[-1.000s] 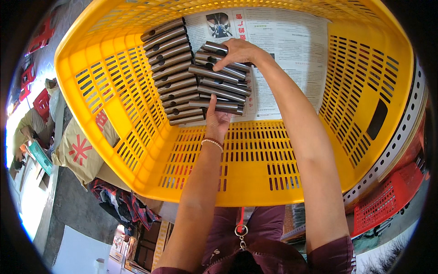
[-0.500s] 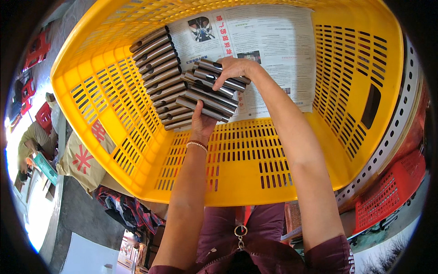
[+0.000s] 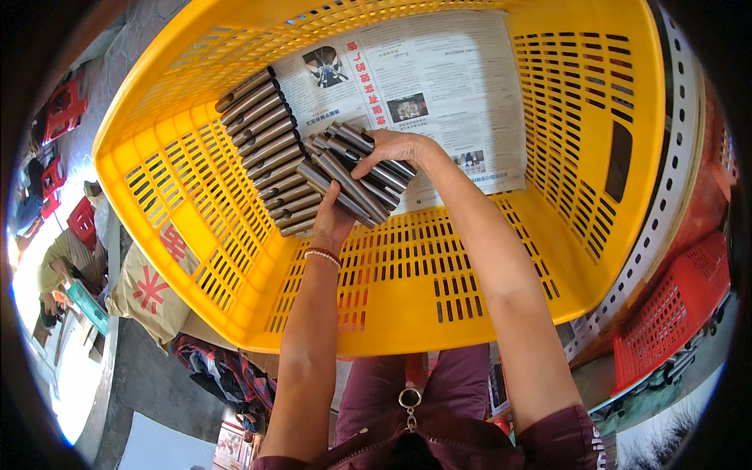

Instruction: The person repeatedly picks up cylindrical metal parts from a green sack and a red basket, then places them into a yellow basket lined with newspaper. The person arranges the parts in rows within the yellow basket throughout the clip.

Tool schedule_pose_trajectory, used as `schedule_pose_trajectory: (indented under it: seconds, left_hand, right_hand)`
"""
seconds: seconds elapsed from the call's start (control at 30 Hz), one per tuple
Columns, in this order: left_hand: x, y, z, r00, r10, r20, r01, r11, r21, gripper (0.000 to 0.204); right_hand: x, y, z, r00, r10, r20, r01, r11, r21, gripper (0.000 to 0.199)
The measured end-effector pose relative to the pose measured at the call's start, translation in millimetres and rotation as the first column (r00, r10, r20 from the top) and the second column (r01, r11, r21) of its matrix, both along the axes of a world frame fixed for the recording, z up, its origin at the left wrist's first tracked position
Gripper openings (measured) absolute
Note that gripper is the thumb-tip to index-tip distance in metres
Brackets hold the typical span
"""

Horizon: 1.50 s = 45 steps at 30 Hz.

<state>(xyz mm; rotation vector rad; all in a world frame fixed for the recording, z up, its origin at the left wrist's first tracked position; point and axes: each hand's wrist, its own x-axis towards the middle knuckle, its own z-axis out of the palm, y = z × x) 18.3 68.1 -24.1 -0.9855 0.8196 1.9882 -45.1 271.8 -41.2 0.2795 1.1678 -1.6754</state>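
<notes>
A bundle of shiny metal tubes (image 3: 348, 186) lies between my two hands, low inside a yellow plastic basket (image 3: 392, 309). My left hand (image 3: 335, 218) is closed round its near lower end, thumb on top. From the right side my right hand (image 3: 395, 150) clasps the upper tubes, its thumb across them. The fingers under the bundle are hidden. Just left, touching or nearly touching it, a row of similar metal tubes (image 3: 262, 149) with dark holes near their ends lies side by side along the basket's left wall. Newspaper (image 3: 470, 94) lines the bottom.
A red plastic basket (image 3: 666, 321) stands at the right beyond a white perforated metal strip (image 3: 680, 102). On the left are a printed tan sack (image 3: 149, 294), red stools (image 3: 66, 110) and another person (image 3: 66, 258) with a teal basket (image 3: 88, 308). Dark cloth (image 3: 223, 368) lies below the sack.
The bundle in my hands has tilted more steeply and come slightly lower and left in view, against the row. Both hands keep hold. The basket has shifted a little in view.
</notes>
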Motion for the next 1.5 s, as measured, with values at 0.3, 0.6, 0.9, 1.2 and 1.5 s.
schedule_pose_trajectory:
  seconds: [0.3, 0.6, 0.9, 1.2, 1.5]
  left_hand:
    - [-19.1, 6.2, 84.0, 0.974, -0.203, -0.104, 0.190, 0.974, -0.122, 0.064]
    - [-48.9, 72.9, 275.6, 0.897, -0.386, -0.216, 0.409, 0.909, 0.074, 0.047]
    - [-8.2, 242.2, 418.2, 0.433, -0.794, -0.426, 0.877, 0.480, -0.003, 0.053]
    - [155.8, 505.4, 476.9, -0.109, -0.828, -0.550, 0.989, -0.146, 0.024, 0.050]
    - [322.9, 700.5, 490.1, -0.544, -0.634, -0.550, 0.838, -0.445, -0.315, 0.061]
  right_hand:
    - [5.3, 18.4, 94.3, 0.987, -0.154, 0.036, 0.156, 0.986, -0.057, 0.072]
    - [59.8, 89.9, 312.4, 0.828, -0.512, -0.229, 0.517, 0.855, -0.040, 0.071]
    - [219.4, 183.9, 480.0, 0.317, -0.874, -0.367, 0.916, 0.383, -0.122, 0.073]
    - [418.8, 319.9, 525.4, -0.232, -0.945, -0.230, 0.973, -0.225, -0.056, 0.055]
    - [572.0, 436.7, 507.0, -0.603, -0.789, -0.123, 0.787, -0.561, -0.258, 0.041]
